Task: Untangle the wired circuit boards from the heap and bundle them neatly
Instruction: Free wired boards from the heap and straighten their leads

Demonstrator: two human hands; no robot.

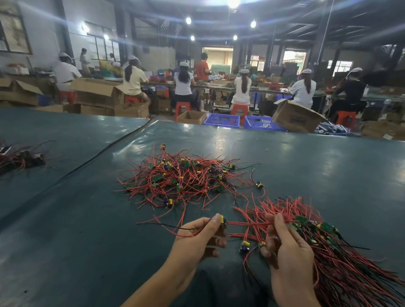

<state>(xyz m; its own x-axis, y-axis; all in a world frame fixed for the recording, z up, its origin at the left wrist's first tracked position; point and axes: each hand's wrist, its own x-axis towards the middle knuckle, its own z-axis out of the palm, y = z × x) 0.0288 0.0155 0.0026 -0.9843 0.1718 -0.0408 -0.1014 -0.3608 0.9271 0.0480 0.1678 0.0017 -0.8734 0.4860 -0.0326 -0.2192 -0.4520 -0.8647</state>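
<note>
A tangled heap of small green circuit boards with red and black wires lies in the middle of the dark green table. My left hand pinches one wired board by its yellow-topped part, its red and black wires trailing left. My right hand grips a thick bundle of gathered boards, the wires fanning out to the lower right and upward. One red wire runs between the two hands. A loose board lies on the table between my hands.
Another bundle of wired boards lies at the far left on the adjoining table. Beyond the table's far edge stand blue crates, cardboard boxes and several seated workers on red stools.
</note>
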